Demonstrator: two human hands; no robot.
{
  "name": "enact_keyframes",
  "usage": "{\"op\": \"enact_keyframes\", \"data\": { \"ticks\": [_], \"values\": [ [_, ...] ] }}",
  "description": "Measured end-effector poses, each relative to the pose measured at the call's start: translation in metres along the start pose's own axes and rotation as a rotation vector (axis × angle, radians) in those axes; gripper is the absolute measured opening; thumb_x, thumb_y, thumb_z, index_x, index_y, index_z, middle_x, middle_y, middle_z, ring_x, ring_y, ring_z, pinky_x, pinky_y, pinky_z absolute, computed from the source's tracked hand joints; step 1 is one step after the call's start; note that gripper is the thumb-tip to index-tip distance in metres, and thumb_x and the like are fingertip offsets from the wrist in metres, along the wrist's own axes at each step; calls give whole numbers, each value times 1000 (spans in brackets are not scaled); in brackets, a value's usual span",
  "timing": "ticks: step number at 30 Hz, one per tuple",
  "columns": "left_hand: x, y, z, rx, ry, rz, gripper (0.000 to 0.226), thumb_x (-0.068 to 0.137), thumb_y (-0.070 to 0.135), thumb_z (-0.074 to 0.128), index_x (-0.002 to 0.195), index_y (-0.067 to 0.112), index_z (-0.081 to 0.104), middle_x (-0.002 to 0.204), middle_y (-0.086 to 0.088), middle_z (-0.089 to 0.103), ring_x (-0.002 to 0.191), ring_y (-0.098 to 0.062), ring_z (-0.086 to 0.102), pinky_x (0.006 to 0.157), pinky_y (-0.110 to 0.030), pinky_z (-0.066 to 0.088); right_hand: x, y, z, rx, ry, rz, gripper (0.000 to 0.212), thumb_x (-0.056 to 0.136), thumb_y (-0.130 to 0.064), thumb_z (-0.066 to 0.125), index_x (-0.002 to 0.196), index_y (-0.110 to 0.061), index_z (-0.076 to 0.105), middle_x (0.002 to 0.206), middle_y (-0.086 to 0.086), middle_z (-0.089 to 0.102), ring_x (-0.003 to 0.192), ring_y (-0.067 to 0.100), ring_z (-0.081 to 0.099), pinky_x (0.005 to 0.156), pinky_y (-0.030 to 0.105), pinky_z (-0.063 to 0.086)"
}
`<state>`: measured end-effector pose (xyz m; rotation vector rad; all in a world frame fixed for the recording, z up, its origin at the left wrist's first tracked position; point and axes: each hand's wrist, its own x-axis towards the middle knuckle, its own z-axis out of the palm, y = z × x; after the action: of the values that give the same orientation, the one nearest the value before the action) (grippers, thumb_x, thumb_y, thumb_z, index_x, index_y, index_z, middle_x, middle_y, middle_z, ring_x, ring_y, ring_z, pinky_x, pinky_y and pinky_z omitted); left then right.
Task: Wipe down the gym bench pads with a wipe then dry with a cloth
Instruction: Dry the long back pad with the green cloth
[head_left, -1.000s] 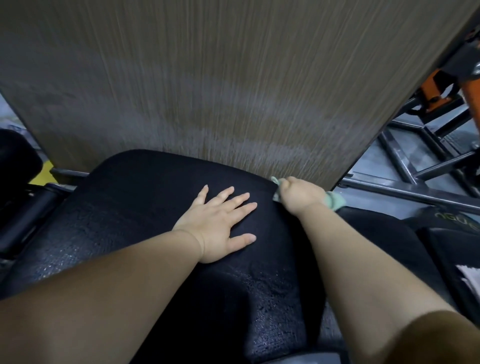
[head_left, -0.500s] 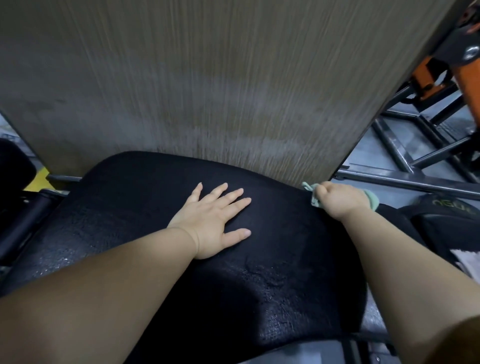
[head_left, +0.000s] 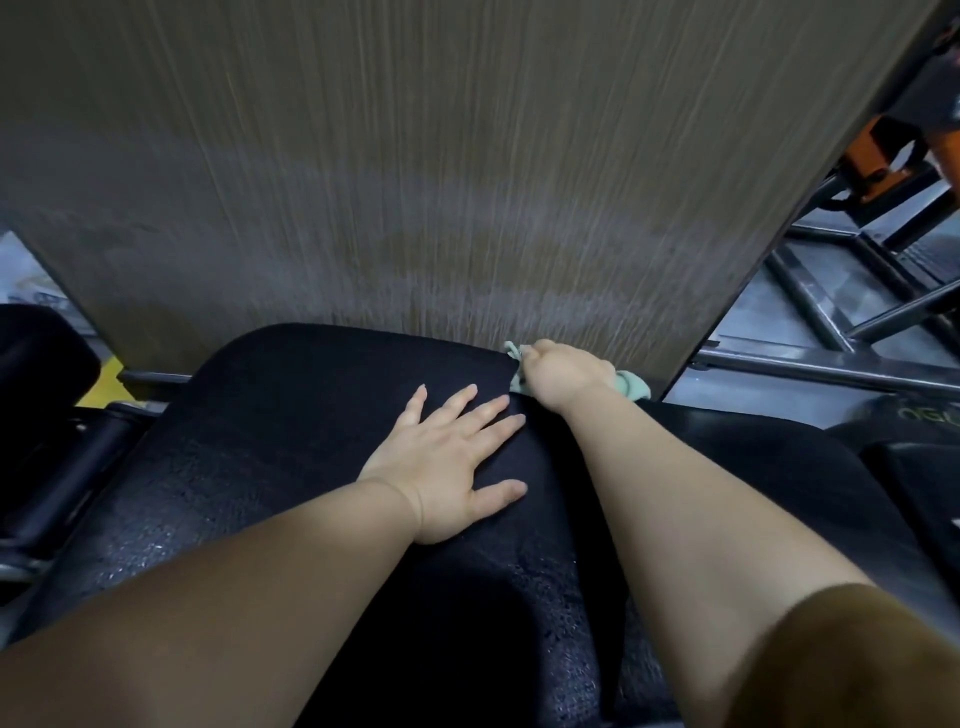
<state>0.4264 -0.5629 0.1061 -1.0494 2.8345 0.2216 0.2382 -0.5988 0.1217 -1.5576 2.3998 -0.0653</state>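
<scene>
Most of the pale green cloth (head_left: 631, 387) is hiding inside the right hand (head_left: 561, 371), with only scraps sticking out at the hand's 10 and 4 o'clock. That hand is bunching the cloth against the far edge of the black pad (head_left: 291, 405). It is sitting at 1 o'clock from the left hand (head_left: 447, 462), which is lying flat on the pad, fingers spread, just beside it.
</scene>
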Motion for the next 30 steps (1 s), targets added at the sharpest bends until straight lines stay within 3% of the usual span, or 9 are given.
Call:
{"op": "enact_keyframes", "data": {
  "ticks": [3, 6, 12, 16, 19, 22, 24, 30],
  "values": [
    [1, 0, 0, -2, -2, 0, 77, 85, 75, 12, 153, 42, -1, 161, 19, -9, 147, -10, -17, 118, -52, -9, -1, 15, 2, 39, 20, -60, 44, 101, -46, 19, 121, -26, 54, 121, 4, 60, 114, 28, 52, 88, 39, 34],
    [1, -1, -1, -11, -6, 5, 76, 86, 75, 13, 153, 42, -1, 161, 19, -9, 147, -10, -16, 118, -52, -9, -11, 47, -2, -9, 34, -41, 46, 100, -51, 20, 118, -29, 55, 121, 5, 61, 115, 29, 53, 93, 40, 39],
    [0, -2, -1, -14, -20, 16, 74, 90, 73, 17, 153, 40, 0, 161, 18, -8, 148, -10, -16, 119, -51, -8, -41, 105, -7, -180, 153, 69, 47, 99, -49, 19, 103, -23, 58, 119, 8, 63, 114, 30, 54, 92, 39, 36],
    [-7, -19, -10, -38, -61, 53, 69, 94, 67, 22, 153, 39, -1, 161, 17, -8, 148, -8, -14, 120, -43, -10, -46, 107, -5, -216, 165, 163, 46, 99, -45, 18, 112, -23, 56, 130, 3, 57, 123, 27, 46, 97, 39, 32],
    [-27, -72, -16, 21, -68, -16, 74, 90, 73, 17, 153, 40, -5, 161, 18, -10, 147, -6, -13, 120, -38, -8, -42, 94, -12, -195, 82, 242, 47, 99, -42, 18, 124, -26, 53, 137, 2, 52, 126, 27, 43, 99, 39, 29],
    [-48, -119, -11, 8, -32, -46, 100, 65, 87, -16, 153, 40, -5, 160, 19, -9, 143, -1, -16, 118, -32, -11, -31, 68, -13, -154, 30, 279, 46, 98, -38, 19, 127, -24, 52, 138, 6, 51, 126, 29, 44, 100, 40, 28],
    [-50, -126, -6, -1, -6, -39, 109, 58, 89, -25, 153, 40, -2, 160, 20, -7, 144, 0, -15, 118, -31, -11, -21, 40, -10, -116, 25, 243, 46, 99, -36, 18, 127, -21, 52, 137, 6, 51, 125, 28, 45, 101, 42, 28],
    [-46, -126, -5, -15, 55, -42, 91, 72, 81, -4, 154, 39, -1, 161, 19, -6, 147, -5, -13, 119, -34, -11, 14, -77, 7, -75, 9, 7, 42, 100, -34, 20, 124, -22, 53, 133, 5, 53, 122, 29, 47, 99, 44, 30]
  ]
}}
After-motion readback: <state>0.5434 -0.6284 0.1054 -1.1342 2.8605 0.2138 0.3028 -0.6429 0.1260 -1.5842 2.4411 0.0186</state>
